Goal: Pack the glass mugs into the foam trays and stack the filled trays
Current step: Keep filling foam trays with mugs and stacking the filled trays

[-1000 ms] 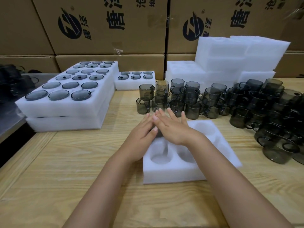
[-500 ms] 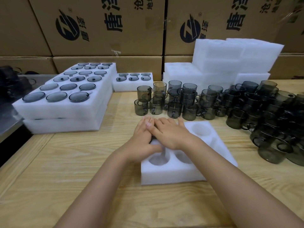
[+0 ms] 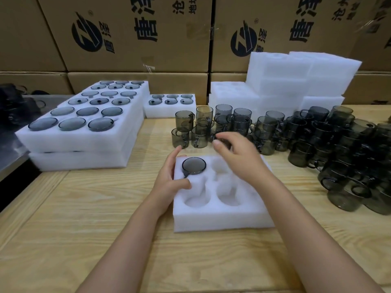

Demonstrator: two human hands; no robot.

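Left hand (image 3: 169,182) fingers (image 3: 176,152) relaxed, near straight, against left side of foam tray (image 3: 222,216), thumb on top; nothing gripped. Right hand (image 3: 239,157) past tray's far edge, fingers (image 3: 224,135) curled over loose mugs (image 3: 200,136); grasp unclear. Packed mug (image 3: 194,166) in tray's far-left pocket, axis upright, handle toward tray's near edge. Tray on worktop (image 3: 84,208).
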